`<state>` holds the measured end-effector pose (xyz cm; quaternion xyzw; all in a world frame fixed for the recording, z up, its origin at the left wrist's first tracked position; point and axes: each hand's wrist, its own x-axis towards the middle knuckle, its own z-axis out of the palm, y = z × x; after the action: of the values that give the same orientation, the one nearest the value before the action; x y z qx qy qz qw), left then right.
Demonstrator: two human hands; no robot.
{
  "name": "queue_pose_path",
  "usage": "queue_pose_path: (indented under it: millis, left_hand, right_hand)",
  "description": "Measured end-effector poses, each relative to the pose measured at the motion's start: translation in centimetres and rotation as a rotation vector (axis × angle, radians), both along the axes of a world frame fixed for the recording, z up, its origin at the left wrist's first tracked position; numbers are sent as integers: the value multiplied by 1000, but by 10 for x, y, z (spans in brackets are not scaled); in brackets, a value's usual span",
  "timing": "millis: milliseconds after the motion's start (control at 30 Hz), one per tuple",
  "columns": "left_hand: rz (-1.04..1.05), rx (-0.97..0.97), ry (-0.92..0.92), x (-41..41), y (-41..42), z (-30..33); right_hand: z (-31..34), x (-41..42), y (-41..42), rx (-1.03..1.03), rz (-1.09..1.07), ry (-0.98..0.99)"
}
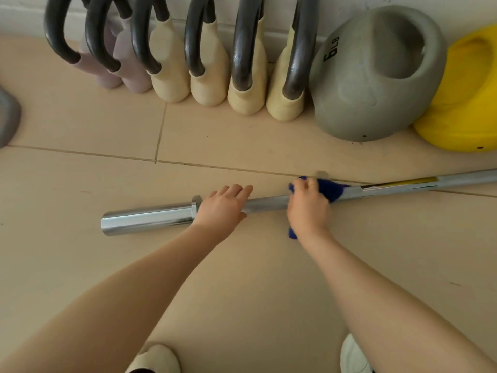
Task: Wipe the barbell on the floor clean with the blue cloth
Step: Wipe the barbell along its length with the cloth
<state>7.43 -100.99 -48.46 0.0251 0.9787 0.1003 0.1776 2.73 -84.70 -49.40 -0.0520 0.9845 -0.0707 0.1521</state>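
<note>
A chrome barbell (150, 218) lies on the tiled floor, running from lower left up to the right edge. My left hand (222, 208) lies flat on the shaft just right of the sleeve collar, fingers straight, pressing it down. My right hand (309, 208) grips the blue cloth (330, 188), which is wrapped over the shaft a hand's width further right. Blue corners of the cloth stick out above my knuckles and below my wrist. The shaft under both hands is hidden.
Along the wall stand several kettlebells with dark handles (209, 63), a grey 6 LB kettlebell (371, 84) and a yellow one (465, 103). A grey object (8, 117) sits at the left edge. My shoes (156, 359) are at the bottom.
</note>
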Motion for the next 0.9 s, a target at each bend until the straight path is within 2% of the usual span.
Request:
queue_pose_path:
  millis: [133, 200, 267, 433, 567, 633, 700, 767, 900]
  left_hand:
    - [-23, -154, -24, 19, -33, 4]
    - [4, -181, -58, 26, -42, 6]
    - [48, -182, -74, 31, -50, 6]
    - [76, -82, -113, 40, -57, 3]
    - [-44, -138, -6, 48, -61, -1]
    - [-52, -108, 51, 50, -63, -6]
    - [-52, -93, 30, 50, -64, -7]
    - [-22, -82, 4, 46, -64, -1]
    - [79, 90, -103, 38, -73, -3]
  right_hand:
    - [8, 44, -74, -114, 300, -121]
    - [9, 46, -83, -137, 425, -140]
    - [8, 38, -70, -69, 469, -100]
    - [1, 49, -53, 21, 220, 98]
    - [-2, 77, -98, -26, 301, 91]
    - [2, 79, -101, -52, 390, 43]
    - [5, 71, -86, -52, 447, 17]
    - [6, 58, -65, 8, 405, 74]
    - [0, 57, -68, 94, 219, 152]
